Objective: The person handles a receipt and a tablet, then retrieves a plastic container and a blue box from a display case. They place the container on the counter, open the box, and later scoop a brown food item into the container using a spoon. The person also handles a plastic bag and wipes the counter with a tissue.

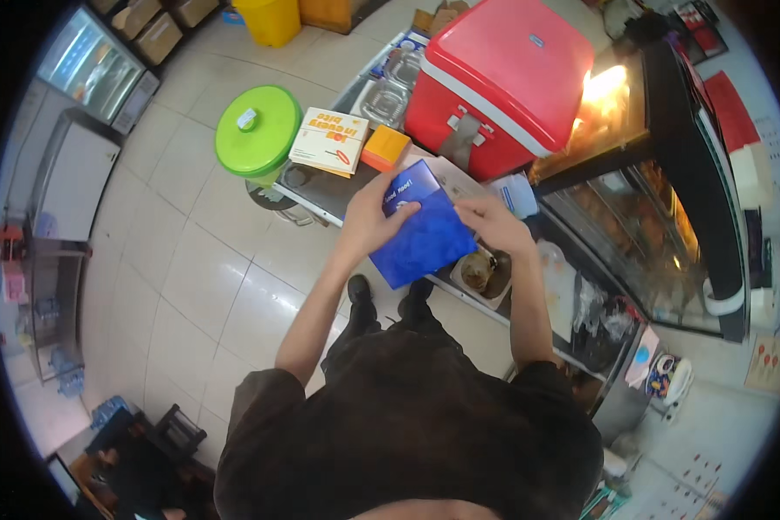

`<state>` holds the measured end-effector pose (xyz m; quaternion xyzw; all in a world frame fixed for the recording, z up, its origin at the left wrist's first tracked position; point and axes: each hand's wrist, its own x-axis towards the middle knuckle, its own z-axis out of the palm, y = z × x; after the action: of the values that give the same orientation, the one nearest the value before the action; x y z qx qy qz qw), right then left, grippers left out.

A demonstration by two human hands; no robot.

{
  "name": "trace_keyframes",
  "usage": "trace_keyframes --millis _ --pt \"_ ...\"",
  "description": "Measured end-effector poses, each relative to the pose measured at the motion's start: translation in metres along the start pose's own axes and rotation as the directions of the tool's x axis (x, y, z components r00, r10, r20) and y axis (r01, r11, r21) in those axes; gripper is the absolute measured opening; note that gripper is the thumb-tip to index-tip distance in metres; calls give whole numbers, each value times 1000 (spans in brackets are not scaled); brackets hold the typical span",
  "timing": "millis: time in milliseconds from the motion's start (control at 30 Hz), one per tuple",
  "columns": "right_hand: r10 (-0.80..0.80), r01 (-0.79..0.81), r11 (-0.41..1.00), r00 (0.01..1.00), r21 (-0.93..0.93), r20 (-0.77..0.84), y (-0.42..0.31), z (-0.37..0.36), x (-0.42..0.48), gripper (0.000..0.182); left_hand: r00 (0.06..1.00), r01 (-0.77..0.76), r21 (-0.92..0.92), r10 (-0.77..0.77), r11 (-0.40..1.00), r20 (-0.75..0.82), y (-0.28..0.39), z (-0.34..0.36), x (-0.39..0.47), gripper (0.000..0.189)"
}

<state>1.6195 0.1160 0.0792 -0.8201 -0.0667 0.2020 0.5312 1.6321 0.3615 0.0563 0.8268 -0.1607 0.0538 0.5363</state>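
A flat blue bag (pixel 422 227) with white writing is held in front of me, tilted above the counter's front edge. My left hand (pixel 380 214) grips its left side, the thumb lying across the front face. At the opposite edge, the fingers of my right hand (pixel 497 221) pinch the bag near its upper right side. Just beyond the bag sits a small orange box (pixel 386 147), beside a white printed carton (pixel 330 142). Below my right wrist, a metal pan (pixel 499 286) on the counter holds a brownish item I cannot identify.
A red cooler box (pixel 494 91) stands behind the bag, with clear plastic containers (pixel 385 103) to its left. The lit heated display case (pixel 643 227) is at right. A green lidded bucket (pixel 258 130) stands left of the counter. A person (pixel 146 474) is at lower left.
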Motion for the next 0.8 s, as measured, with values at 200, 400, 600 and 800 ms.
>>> trace_keyframes --millis 200,400,600,800 --pt "-451 115 846 675 -520 -584 -17 33 -42 26 940 295 -216 -242 931 241 -3 9 -8 14" --pt "-621 166 637 689 -753 -374 -24 50 -118 28 889 346 -447 -137 825 437 54 56 -24 10" --pt "-425 -135 615 773 -777 -471 -3 36 -240 26 840 102 -365 117 925 531 127 121 -56 15" --pt "44 -593 759 458 -268 -888 50 39 -365 51 804 -257 -287 369 923 466 214 191 -120 13"
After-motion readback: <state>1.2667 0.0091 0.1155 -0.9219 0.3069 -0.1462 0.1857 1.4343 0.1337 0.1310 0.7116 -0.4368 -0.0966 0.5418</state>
